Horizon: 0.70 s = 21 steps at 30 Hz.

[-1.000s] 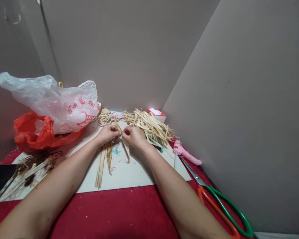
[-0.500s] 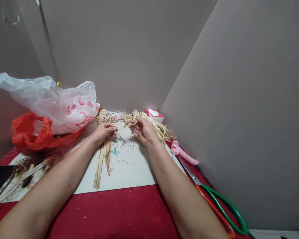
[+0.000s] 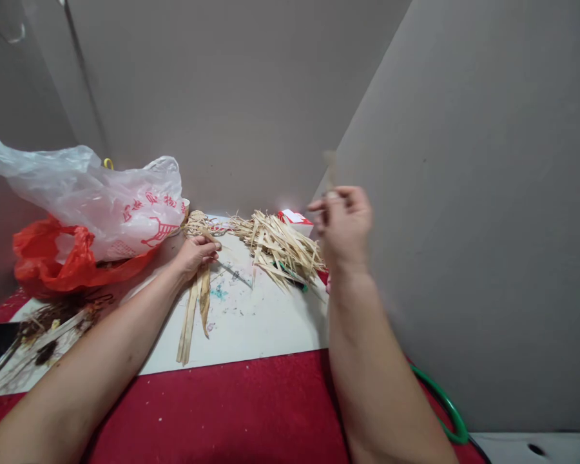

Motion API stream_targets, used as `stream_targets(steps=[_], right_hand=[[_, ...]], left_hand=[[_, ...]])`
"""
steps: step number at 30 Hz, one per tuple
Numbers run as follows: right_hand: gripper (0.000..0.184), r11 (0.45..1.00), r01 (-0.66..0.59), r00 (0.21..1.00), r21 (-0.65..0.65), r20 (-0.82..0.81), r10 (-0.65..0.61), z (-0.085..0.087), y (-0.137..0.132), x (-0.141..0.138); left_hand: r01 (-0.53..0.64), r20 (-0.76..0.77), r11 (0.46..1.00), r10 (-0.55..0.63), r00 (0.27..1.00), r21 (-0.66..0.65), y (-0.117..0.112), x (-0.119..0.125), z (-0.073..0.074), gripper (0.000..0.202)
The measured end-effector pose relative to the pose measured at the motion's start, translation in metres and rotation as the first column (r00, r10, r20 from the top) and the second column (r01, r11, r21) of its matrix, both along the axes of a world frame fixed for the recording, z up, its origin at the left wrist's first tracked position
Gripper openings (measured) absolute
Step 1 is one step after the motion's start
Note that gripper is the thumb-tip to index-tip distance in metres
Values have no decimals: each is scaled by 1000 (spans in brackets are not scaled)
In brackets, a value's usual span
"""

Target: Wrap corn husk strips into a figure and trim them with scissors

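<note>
My left hand (image 3: pixel 196 251) rests on the white board (image 3: pixel 251 328), its fingers closed on the top ends of several long dried straw strips (image 3: pixel 193 312) that lie toward me. My right hand (image 3: pixel 344 222) is raised in the air at the right, blurred, with thumb and fingers pinched on a thin pale strip (image 3: pixel 329 169) that points up. A loose pile of dried straw strips (image 3: pixel 275 248) lies on the board between the two hands, at the far side.
A white plastic bag with red print (image 3: pixel 101 200) sits on a red bag (image 3: pixel 62 258) at the left. Dark scraps (image 3: pixel 48 325) lie at the board's left end. A small red and white box (image 3: pixel 296 219) stands behind the pile. Green scissor handles (image 3: pixel 444 412) show by my right arm. Grey walls close in behind and right.
My right hand left the left hand, lifted up and to the right with a thin strip pinched in it. The left hand stayed on the long strips.
</note>
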State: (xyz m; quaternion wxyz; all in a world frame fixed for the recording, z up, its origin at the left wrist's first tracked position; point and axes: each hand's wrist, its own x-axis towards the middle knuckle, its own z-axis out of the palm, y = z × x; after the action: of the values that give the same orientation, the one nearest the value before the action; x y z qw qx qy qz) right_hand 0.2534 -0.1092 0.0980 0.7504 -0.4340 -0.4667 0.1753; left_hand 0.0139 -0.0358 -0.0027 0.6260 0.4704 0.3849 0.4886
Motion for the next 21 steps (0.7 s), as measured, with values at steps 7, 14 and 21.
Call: stream_targets(steps=[7, 14, 21], right_hand=[[18, 701, -303, 787, -645, 245, 566, -63, 18, -79], [17, 905, -42, 896, -422, 385, 221, -37, 23, -31], [20, 810, 417, 660, -412, 750, 43, -20, 48, 35]], left_hand=[[77, -1, 995, -77, 997, 59, -6, 5, 5, 31], [-11, 38, 999, 9, 999, 50, -4, 4, 5, 34], [-476, 123, 874, 464, 877, 95, 19, -9, -4, 19]])
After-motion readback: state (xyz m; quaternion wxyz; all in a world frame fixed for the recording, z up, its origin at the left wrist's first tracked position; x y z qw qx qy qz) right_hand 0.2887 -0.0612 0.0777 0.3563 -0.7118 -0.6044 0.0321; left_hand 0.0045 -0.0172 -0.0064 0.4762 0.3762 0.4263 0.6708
